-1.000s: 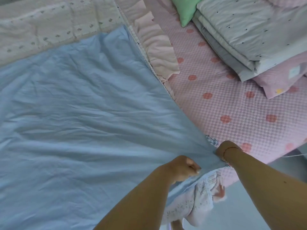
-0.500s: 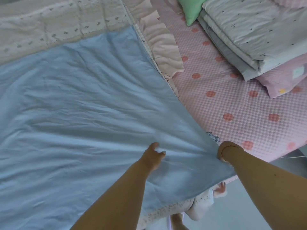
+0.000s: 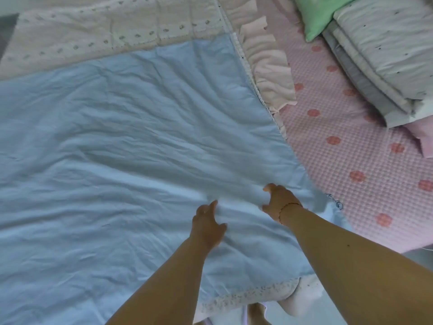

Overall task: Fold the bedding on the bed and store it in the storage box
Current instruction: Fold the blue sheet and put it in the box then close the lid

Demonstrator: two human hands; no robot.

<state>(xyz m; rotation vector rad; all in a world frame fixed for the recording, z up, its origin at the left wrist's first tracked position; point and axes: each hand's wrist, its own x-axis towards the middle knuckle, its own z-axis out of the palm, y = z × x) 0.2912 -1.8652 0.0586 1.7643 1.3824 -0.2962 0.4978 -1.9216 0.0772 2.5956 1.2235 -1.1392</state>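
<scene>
- Wide pale-blue cotton quilt (image 3: pixel 117 148) lies spread across the bed, wrinkled, covering most of the view; its near edge hangs over the bed's side by my legs.
- My left hand (image 3: pixel 207 227) rests on the blue quilt w/ thumb apart from the other fingers, a raised fold of cloth btwn thumb and fingers; can't tell how tight the hold is.
- My right hand (image 3: pixel 280 202), thin bracelet at the wrist, is just beside the left, fingers curled round the same bunched ridge of cloth.
- Cream dotted quilted side (image 3: pixel 105 36) of the quilt shows at the far edge, w/ a peach ruffled trim (image 3: pixel 269 64) on the right.
- Pink checked mattress pad w/ red flowers (image 3: pixel 351 160) lies bare to the right.
- Far right: green pillow (image 3: pixel 316 17) and a folded white-grey stack of bedding (image 3: pixel 379 55).
</scene>
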